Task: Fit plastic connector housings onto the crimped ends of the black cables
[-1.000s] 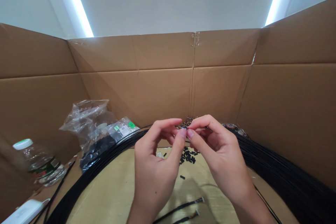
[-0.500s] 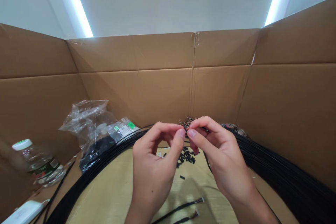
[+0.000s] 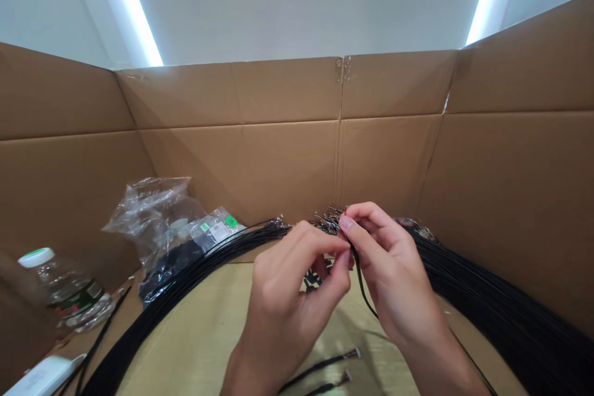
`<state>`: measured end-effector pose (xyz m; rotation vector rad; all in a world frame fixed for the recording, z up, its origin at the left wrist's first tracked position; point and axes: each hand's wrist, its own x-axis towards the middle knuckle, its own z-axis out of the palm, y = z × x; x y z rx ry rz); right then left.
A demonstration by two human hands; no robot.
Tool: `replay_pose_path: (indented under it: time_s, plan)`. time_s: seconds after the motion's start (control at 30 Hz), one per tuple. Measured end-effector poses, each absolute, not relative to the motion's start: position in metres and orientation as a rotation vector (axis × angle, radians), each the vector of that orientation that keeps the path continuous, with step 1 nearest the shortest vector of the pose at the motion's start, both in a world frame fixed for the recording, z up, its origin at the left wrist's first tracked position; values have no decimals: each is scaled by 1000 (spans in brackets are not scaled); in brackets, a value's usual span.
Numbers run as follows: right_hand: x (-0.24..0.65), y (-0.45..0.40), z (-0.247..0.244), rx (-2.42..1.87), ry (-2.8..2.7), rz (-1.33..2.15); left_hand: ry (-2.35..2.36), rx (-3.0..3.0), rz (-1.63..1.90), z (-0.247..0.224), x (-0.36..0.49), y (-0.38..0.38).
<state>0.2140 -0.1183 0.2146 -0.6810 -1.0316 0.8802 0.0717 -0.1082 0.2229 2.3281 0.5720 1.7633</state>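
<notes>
My right hand (image 3: 387,266) pinches a thin black cable (image 3: 363,284) near its end, where fine coloured wires show by the thumb tip. From there the cable curves down beneath the palm. My left hand (image 3: 297,297) is closed in a pinch, thumb against index finger, right beside the cable just under my right fingertips. Whatever sits between those left fingertips is too small to make out. Behind the left fingers lie short black tube pieces (image 3: 312,280), mostly covered. Two black cables with white connectors (image 3: 355,353) rest on the board below my hands.
Thick bundles of black cables curve along the left (image 3: 185,284) and right (image 3: 492,309), their bare wire ends (image 3: 327,220) at the back. Clear plastic bags (image 3: 158,204), a water bottle (image 3: 69,291) and a white device (image 3: 44,377) stand left. Cardboard walls (image 3: 241,161) enclose everything.
My left hand has moved right and down, from the wire tips to the cable below my right fingertips. My right hand has shifted slightly, and more of the cable shows.
</notes>
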Motion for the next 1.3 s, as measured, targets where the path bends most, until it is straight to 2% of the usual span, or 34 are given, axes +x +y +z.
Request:
replay_pose_path:
  time_s: [0.33,0.83,1.3]
  plan:
    - [218,-122,220,-675,-1364,503,808,2029,1841,226,72,-112]
    - [219,-127,223,-749,-1416,409,705,1717,1627,230,69,-110]
    - [223,-127,223,-769,-1426,477,748,1703,1641,229,66,-104]
